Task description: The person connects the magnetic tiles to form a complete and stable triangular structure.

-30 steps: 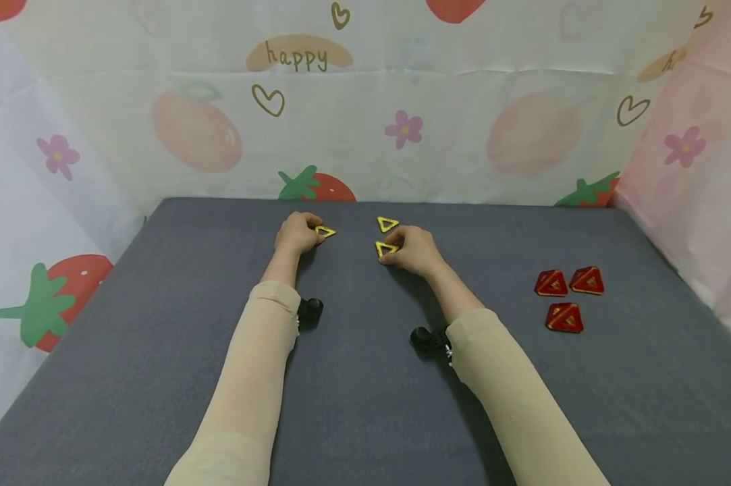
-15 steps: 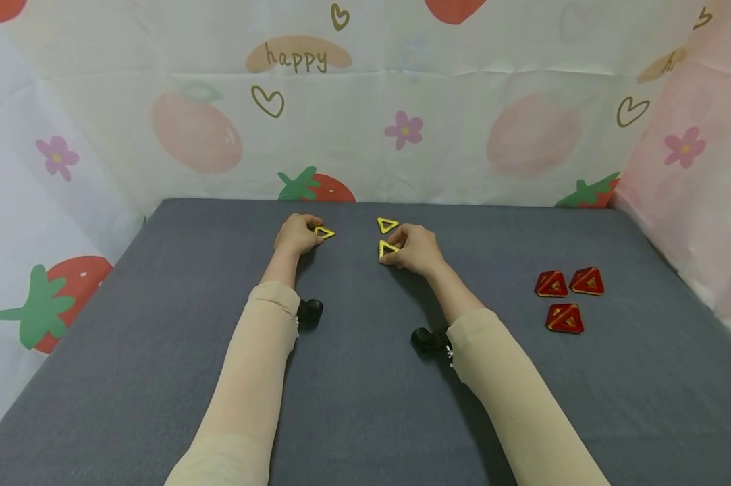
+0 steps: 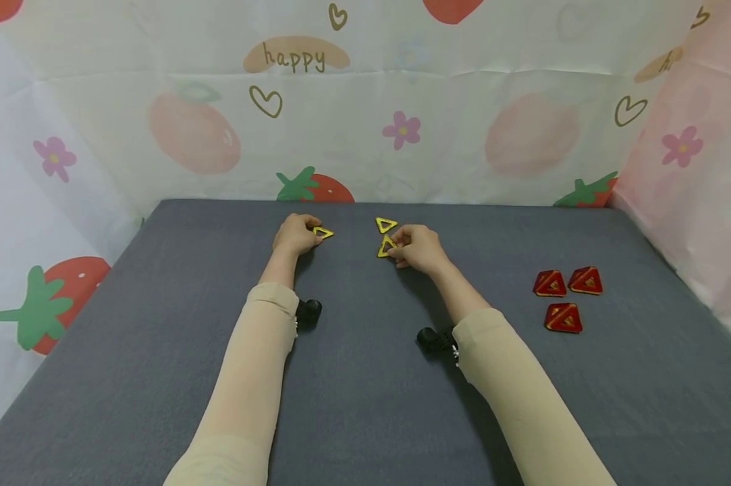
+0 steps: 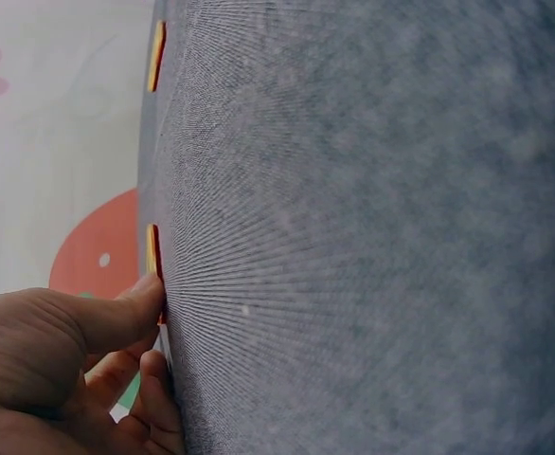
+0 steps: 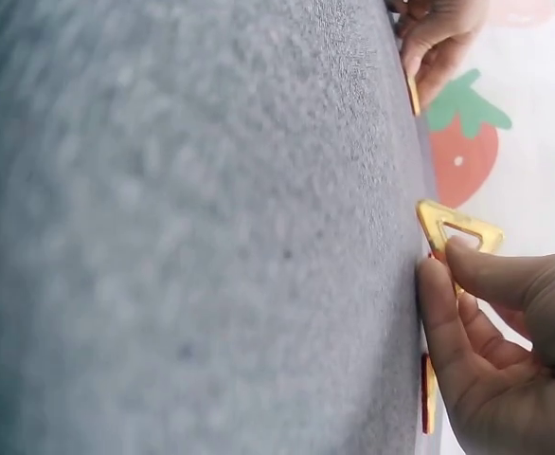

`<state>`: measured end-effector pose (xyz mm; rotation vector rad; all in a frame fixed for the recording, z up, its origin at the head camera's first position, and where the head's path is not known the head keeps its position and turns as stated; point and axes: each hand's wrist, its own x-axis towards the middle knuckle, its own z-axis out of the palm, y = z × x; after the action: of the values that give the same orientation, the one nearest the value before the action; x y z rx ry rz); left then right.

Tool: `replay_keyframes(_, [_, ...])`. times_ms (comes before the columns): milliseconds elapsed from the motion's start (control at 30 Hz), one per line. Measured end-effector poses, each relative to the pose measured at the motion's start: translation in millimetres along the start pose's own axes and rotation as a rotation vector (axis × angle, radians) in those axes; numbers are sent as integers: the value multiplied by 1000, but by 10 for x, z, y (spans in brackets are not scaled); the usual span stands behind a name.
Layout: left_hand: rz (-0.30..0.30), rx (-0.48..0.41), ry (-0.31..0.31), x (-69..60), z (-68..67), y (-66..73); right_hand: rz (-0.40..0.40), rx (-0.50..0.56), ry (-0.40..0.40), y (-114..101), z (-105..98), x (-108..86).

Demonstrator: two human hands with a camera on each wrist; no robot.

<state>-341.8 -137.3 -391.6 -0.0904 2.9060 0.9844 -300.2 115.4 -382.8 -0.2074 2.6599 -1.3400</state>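
Far back on the table, my left hand (image 3: 295, 235) pinches a yellow open-centred triangle tile (image 3: 323, 233) by its left side. In the left wrist view my thumb presses on that tile (image 4: 153, 248), which lies flat and shows edge-on. To the right, my right hand (image 3: 422, 248) pinches a second yellow triangle tile (image 3: 382, 254) between thumb and fingers. The right wrist view shows this tile (image 5: 433, 220) tipped up off the cloth, its open middle visible. Just behind it a third yellow triangle tile (image 3: 386, 225) lies flat, with no hand on it.
Several red triangular pieces (image 3: 563, 318) with gold markings lie in a group on the right of the grey cloth-covered table (image 3: 353, 405). A printed curtain (image 3: 341, 135) stands along the back edge and both sides.
The right-hand tile has turned from lying flat with a point toward me to standing point-up, close against the rear tile. My right hand has shifted slightly right. My left hand keeps still.
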Motion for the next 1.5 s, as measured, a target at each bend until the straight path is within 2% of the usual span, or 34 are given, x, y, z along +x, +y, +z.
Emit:
replay_keyframes(67, [5, -4, -3, -34, -8, 21, -3, -1, -13, 10, -21, -12])
replay_keyframes(100, [-4, -16, -23, -62, -26, 42, -4, -7, -18, 12, -32, -20])
replay_keyframes(200, [4, -26, -19, -118, -41, 65, -12, -30, -29, 12, -64, -38])
replay_keyframes(400, [-3, -36, -17, -99, -36, 51, -5, -16, -70, -11, -104, -108])
replay_keyframes(533, [-4, -34, -21, -75, -28, 39, -1, 28, -139, -27, -99, -199])
replay_keyframes(833, [3, -28, -28, -91, -36, 43, -44, 70, -349, -146, 6, -508])
replay_keyframes(1100, [-10, -31, -30, -28, -17, 20, -60, 79, -461, -151, 99, -798])
replay_keyframes(1233, [5, -22, -9, 0, -2, 3, -65, 59, -476, -139, 112, -887])
replay_keyframes(1500, [26, -34, -28, -149, -59, 64, -114, -66, -464, -144, 122, -944])
